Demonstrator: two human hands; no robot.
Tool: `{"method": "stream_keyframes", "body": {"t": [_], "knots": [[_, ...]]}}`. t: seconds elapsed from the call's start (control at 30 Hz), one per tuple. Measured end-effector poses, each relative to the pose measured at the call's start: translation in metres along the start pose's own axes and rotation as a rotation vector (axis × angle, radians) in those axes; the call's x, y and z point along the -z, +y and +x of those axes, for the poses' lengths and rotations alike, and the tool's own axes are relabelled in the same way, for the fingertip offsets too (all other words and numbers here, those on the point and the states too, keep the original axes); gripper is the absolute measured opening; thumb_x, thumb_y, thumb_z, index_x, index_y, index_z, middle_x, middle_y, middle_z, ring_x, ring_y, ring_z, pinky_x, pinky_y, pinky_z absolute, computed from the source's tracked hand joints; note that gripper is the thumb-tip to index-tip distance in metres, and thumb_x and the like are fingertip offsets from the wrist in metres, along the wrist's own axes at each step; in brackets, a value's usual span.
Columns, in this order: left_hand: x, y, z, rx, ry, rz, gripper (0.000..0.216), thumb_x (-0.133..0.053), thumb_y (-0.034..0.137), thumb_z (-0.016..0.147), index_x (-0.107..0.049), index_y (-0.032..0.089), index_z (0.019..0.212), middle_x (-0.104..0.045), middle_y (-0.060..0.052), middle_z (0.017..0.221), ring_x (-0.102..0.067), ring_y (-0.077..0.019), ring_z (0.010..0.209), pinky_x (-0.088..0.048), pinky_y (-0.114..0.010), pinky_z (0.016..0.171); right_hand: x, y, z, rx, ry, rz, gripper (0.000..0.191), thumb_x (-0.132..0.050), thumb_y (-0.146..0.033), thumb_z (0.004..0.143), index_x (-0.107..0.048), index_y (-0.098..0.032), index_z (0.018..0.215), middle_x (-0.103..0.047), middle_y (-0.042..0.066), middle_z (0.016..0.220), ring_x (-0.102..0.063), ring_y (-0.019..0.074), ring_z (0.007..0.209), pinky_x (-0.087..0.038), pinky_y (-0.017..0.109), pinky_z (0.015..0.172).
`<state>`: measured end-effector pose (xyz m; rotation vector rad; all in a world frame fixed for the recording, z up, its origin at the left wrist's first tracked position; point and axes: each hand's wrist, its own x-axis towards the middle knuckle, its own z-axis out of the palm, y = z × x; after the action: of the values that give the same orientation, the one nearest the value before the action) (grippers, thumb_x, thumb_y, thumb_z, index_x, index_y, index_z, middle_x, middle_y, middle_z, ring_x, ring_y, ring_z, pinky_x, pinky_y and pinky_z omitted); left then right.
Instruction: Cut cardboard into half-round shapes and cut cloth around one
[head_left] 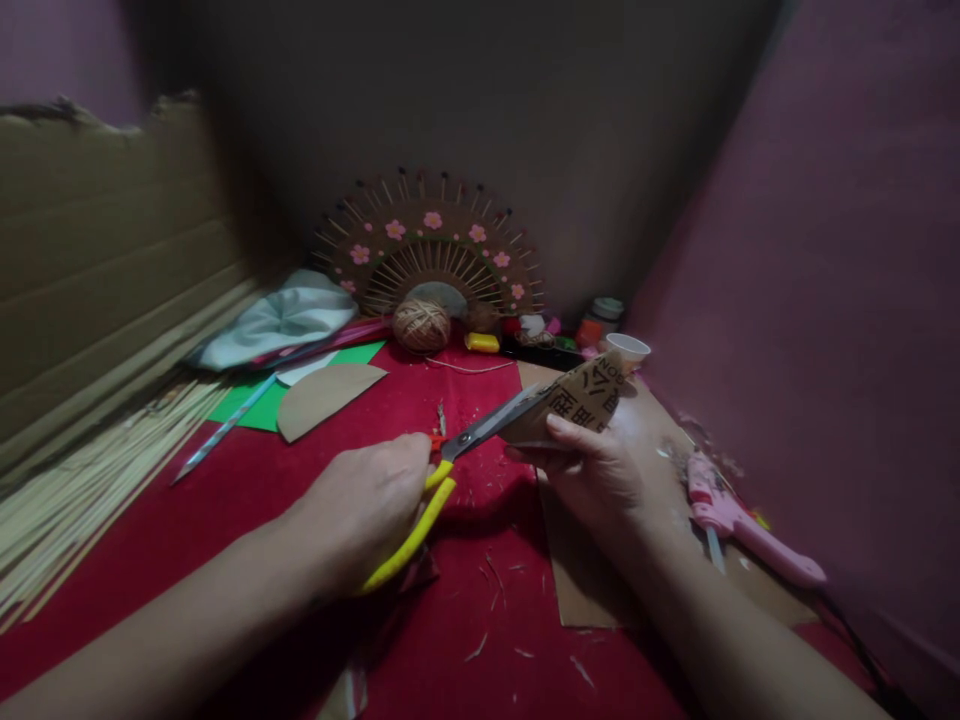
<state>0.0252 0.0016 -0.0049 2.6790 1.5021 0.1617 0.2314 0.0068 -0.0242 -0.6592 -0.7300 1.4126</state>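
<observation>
My left hand [379, 505] is closed round the handles of a pair of scissors [409, 540] with yellow grips. Their blades point up and right and meet the edge of a piece of brown cardboard [581, 400] with black printed characters. Pinched between the thumb and fingers of my right hand [592, 475], that cardboard is raised above the red cloth [480, 600]. How far the blades are apart is hard to make out. On the left lies a half-round cardboard piece [330, 400] next to a green sheet [255, 405] and a pencil [225, 428].
Thin sticks [97, 480] lie at far left beside a cardboard wall [112, 210]. A decorated fan [431, 240] stands at the back behind a ball of twine [421, 325]. At right, a pink glue gun [750, 530] rests on cardboard [592, 580], with a white cup [628, 348] beyond.
</observation>
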Motion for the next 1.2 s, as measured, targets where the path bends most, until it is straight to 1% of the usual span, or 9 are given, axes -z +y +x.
{"method": "stream_keyframes", "body": {"t": [0.23, 0.5, 0.6, 0.7, 0.77, 0.83, 0.9, 1.0, 1.2], "knots": [[-0.004, 0.0, -0.001, -0.038, -0.029, 0.112, 0.018, -0.043, 0.037, 0.074, -0.043, 0.019, 0.077, -0.06, -0.007, 0.071, -0.058, -0.0203, 0.058, -0.034, -0.027, 0.046, -0.002, 0.003, -0.002, 0.002, 0.019, 0.015, 0.029, -0.065, -0.005, 0.062, -0.062, -0.016, 0.088, -0.07, 0.001, 0.079, -0.067, 0.0193, 0.067, -0.059, 0.04, 0.066], [0.001, -0.002, 0.0, -0.086, -0.076, 0.161, 0.024, -0.05, 0.042, 0.069, -0.047, 0.019, 0.076, -0.063, -0.008, 0.073, -0.062, -0.0247, 0.06, -0.033, -0.028, 0.045, -0.003, 0.003, -0.002, -0.03, 0.019, 0.026, 0.025, -0.065, -0.005, 0.061, -0.063, -0.015, 0.085, -0.069, 0.002, 0.076, -0.065, 0.0181, 0.063, -0.059, 0.041, 0.065], [-0.001, -0.003, 0.0, -0.057, -0.043, 0.152, 0.022, -0.043, 0.04, 0.076, -0.048, 0.019, 0.075, -0.062, -0.007, 0.067, -0.061, -0.0254, 0.058, -0.031, -0.029, 0.045, -0.004, 0.002, -0.003, -0.024, 0.013, 0.041, 0.025, -0.065, -0.005, 0.061, -0.062, -0.016, 0.084, -0.069, 0.0, 0.072, -0.065, 0.0172, 0.062, -0.059, 0.04, 0.066], [-0.004, -0.004, 0.001, -0.016, 0.02, 0.112, 0.025, -0.033, 0.037, 0.083, -0.048, 0.02, 0.072, -0.06, -0.006, 0.061, -0.058, -0.0225, 0.055, -0.03, -0.029, 0.046, -0.005, 0.001, -0.004, -0.009, 0.013, 0.041, 0.027, -0.064, -0.004, 0.061, -0.062, -0.016, 0.084, -0.068, 0.0, 0.071, -0.066, 0.0173, 0.064, -0.059, 0.038, 0.064], [-0.005, -0.006, 0.001, -0.032, 0.041, 0.062, 0.024, -0.036, 0.039, 0.081, -0.047, 0.02, 0.071, -0.059, -0.006, 0.062, -0.056, -0.0207, 0.054, -0.03, -0.029, 0.048, -0.005, 0.0, -0.004, -0.012, 0.018, 0.026, 0.028, -0.064, -0.005, 0.061, -0.062, -0.016, 0.086, -0.069, 0.001, 0.074, -0.066, 0.0185, 0.065, -0.059, 0.037, 0.061], [-0.004, -0.008, 0.002, -0.049, 0.038, 0.003, 0.021, -0.041, 0.04, 0.078, -0.045, 0.021, 0.071, -0.059, -0.005, 0.065, -0.054, -0.0196, 0.055, -0.031, -0.029, 0.049, -0.006, -0.001, -0.003, -0.022, 0.02, 0.01, 0.028, -0.065, -0.006, 0.061, -0.062, -0.016, 0.087, -0.069, 0.002, 0.076, -0.066, 0.0197, 0.066, -0.059, 0.038, 0.058], [0.0, -0.008, 0.003, -0.031, 0.039, -0.033, 0.02, -0.038, 0.038, 0.079, -0.043, 0.021, 0.071, -0.057, -0.005, 0.068, -0.052, -0.0186, 0.056, -0.032, -0.029, 0.05, -0.005, -0.001, -0.003, -0.026, 0.015, -0.003, 0.028, -0.065, -0.007, 0.061, -0.062, -0.016, 0.088, -0.069, 0.002, 0.077, -0.066, 0.0206, 0.068, -0.059, 0.038, 0.059], [0.005, -0.008, 0.004, 0.013, 0.042, -0.042, 0.023, -0.03, 0.033, 0.085, -0.04, 0.021, 0.068, -0.055, -0.006, 0.069, -0.049, -0.0171, 0.056, -0.033, -0.029, 0.052, -0.005, -0.001, -0.002, -0.03, 0.012, -0.019, 0.029, -0.066, -0.009, 0.061, -0.062, -0.016, 0.089, -0.069, 0.003, 0.079, -0.066, 0.021, 0.071, -0.059, 0.038, 0.061], [0.003, -0.006, 0.004, 0.016, 0.019, -0.037, 0.021, -0.031, 0.033, 0.085, -0.04, 0.021, 0.07, -0.055, -0.006, 0.072, -0.049, -0.0179, 0.058, -0.033, -0.029, 0.053, -0.004, -0.002, -0.003, -0.029, -0.006, -0.023, 0.039, -0.065, -0.007, 0.061, -0.061, -0.017, 0.099, -0.069, 0.003, 0.081, -0.066, 0.0211, 0.074, -0.058, 0.039, 0.068]]}}
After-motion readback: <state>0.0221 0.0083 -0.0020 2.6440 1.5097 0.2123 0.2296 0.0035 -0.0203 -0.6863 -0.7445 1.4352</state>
